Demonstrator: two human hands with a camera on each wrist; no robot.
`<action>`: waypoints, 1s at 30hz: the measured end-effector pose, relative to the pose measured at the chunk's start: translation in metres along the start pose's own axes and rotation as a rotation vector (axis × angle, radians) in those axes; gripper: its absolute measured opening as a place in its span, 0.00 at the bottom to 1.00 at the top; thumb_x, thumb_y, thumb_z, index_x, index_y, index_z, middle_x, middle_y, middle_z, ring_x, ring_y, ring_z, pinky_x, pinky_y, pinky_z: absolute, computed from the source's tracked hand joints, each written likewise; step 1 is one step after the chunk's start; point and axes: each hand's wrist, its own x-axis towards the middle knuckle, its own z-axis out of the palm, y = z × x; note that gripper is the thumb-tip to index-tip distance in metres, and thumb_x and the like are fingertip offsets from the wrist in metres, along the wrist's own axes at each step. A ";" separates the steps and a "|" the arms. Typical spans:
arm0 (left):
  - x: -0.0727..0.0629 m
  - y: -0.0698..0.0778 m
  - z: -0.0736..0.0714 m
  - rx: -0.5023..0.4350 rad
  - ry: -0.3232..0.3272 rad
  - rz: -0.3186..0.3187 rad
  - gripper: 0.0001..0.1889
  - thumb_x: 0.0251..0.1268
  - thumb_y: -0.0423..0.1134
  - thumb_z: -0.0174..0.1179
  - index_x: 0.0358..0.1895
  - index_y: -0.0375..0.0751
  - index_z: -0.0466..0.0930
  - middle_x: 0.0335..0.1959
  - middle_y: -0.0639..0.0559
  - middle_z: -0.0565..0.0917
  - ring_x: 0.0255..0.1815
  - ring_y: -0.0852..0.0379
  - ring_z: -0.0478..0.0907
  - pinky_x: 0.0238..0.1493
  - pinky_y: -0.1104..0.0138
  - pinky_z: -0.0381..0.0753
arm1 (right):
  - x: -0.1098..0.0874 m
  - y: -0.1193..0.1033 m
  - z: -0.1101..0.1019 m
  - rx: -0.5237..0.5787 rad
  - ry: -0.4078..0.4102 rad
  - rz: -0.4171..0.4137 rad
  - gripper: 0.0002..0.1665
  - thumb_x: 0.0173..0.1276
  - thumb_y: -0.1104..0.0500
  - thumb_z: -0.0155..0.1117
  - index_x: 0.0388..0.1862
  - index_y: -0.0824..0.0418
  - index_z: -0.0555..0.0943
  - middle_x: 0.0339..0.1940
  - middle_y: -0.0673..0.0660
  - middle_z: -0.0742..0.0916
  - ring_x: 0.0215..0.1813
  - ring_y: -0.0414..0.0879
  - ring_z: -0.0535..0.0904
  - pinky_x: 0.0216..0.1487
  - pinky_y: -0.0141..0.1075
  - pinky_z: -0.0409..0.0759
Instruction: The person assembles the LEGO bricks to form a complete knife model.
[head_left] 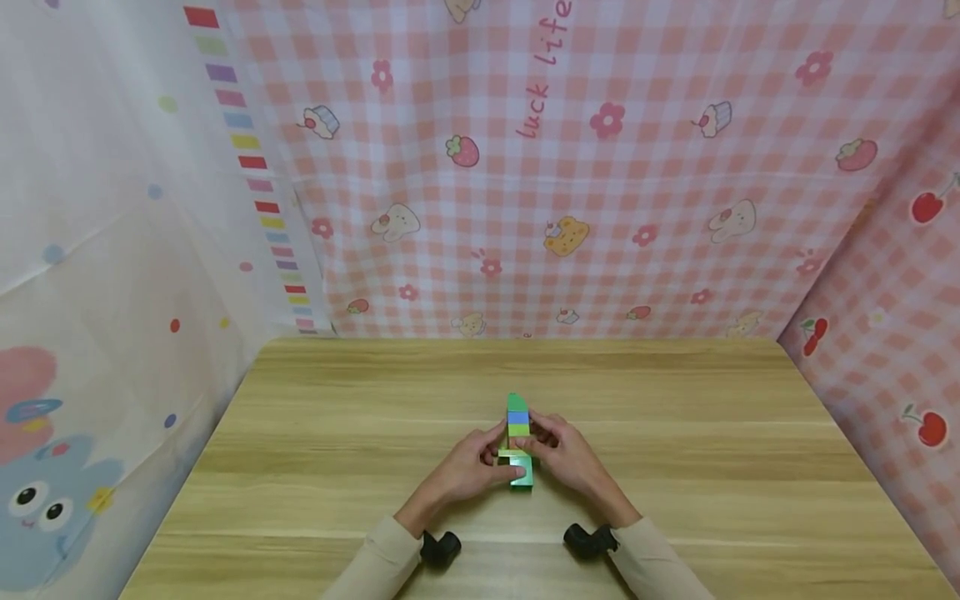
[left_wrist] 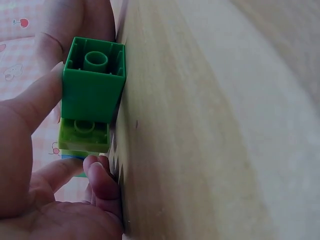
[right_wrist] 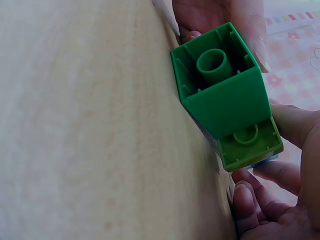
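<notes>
Both hands hold a stack of toy building bricks low over the wooden table. Its far end is a curved green brick (head_left: 516, 402), followed by a blue brick (head_left: 518, 417) and a lime brick (head_left: 518, 431); fingers partly cover the middle. A green block (left_wrist: 92, 95) forms the near end, its hollow underside with a round tube facing both wrist cameras. My left hand (head_left: 463, 468) has its thumb on this block and its fingers along the stack's left side. On the right side, my right hand (head_left: 568, 457) grips the middle bricks between thumb and fingers.
The wood-grain table (head_left: 337, 417) stretches to both sides of the hands. A pink checked cloth (head_left: 510, 200) hangs behind it, with more printed cloth at left and right. Black wrist mounts (head_left: 440, 551) sit at both cuffs.
</notes>
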 end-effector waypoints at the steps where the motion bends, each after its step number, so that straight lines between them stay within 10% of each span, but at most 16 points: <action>1: 0.000 0.000 0.000 0.001 0.001 0.000 0.43 0.62 0.49 0.69 0.77 0.53 0.56 0.34 0.50 0.66 0.31 0.58 0.63 0.32 0.69 0.64 | 0.000 0.000 0.000 -0.002 0.000 0.000 0.36 0.69 0.53 0.68 0.71 0.64 0.70 0.43 0.56 0.81 0.41 0.45 0.73 0.41 0.33 0.73; 20: 0.002 0.003 0.000 0.011 -0.013 0.034 0.39 0.63 0.47 0.69 0.75 0.45 0.63 0.29 0.50 0.67 0.28 0.59 0.62 0.29 0.71 0.61 | 0.006 0.002 0.001 -0.080 0.003 0.054 0.27 0.68 0.55 0.68 0.65 0.59 0.78 0.38 0.52 0.78 0.39 0.44 0.70 0.39 0.35 0.69; 30: -0.002 -0.001 -0.006 -0.086 0.018 -0.102 0.41 0.67 0.54 0.63 0.75 0.34 0.60 0.49 0.47 0.75 0.42 0.56 0.70 0.42 0.65 0.71 | 0.007 0.001 0.000 -0.022 0.003 0.060 0.30 0.69 0.55 0.67 0.67 0.65 0.74 0.44 0.56 0.80 0.41 0.45 0.72 0.41 0.35 0.72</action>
